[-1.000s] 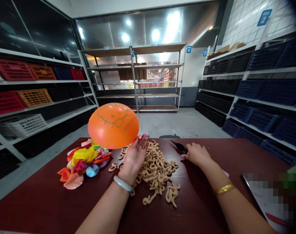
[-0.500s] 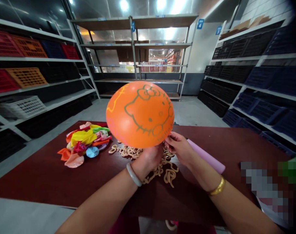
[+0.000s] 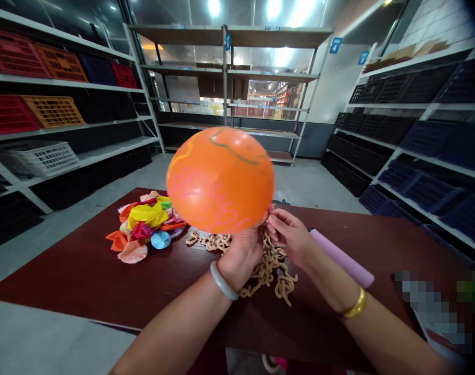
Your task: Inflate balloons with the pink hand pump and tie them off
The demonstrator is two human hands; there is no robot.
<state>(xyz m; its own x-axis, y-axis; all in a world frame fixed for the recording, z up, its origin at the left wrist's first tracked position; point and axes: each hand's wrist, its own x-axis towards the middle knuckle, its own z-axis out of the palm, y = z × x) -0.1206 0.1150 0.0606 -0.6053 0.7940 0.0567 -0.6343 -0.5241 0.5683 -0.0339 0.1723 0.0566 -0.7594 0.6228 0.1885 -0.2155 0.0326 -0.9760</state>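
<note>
An inflated orange balloon [image 3: 220,179] with printed line drawings hangs over the middle of the dark red table [image 3: 175,291]. Beneath its lower right side is my left hand [image 3: 245,255], its fingers mostly hidden by the balloon and closed around the neck area. My right hand [image 3: 286,232] pinches at the balloon's neck end, fingertips together, close beside the left. Beige curly rope-like pieces [image 3: 266,268] lie on the table behind and under my hands. A pile of uninflated coloured balloons [image 3: 146,221] rests to the left.
A pink-lilac cylinder [image 3: 342,258] lies to the right of my right hand. A blurred-out flat object [image 3: 433,312] is at the right table edge. Shelves with crates [image 3: 58,112] stand on the left and right, and a metal rack [image 3: 224,78] stands behind.
The balloon has turned, so its cat-face drawing now points up and away. Both hands remain at the neck. The whole view has shifted slightly.
</note>
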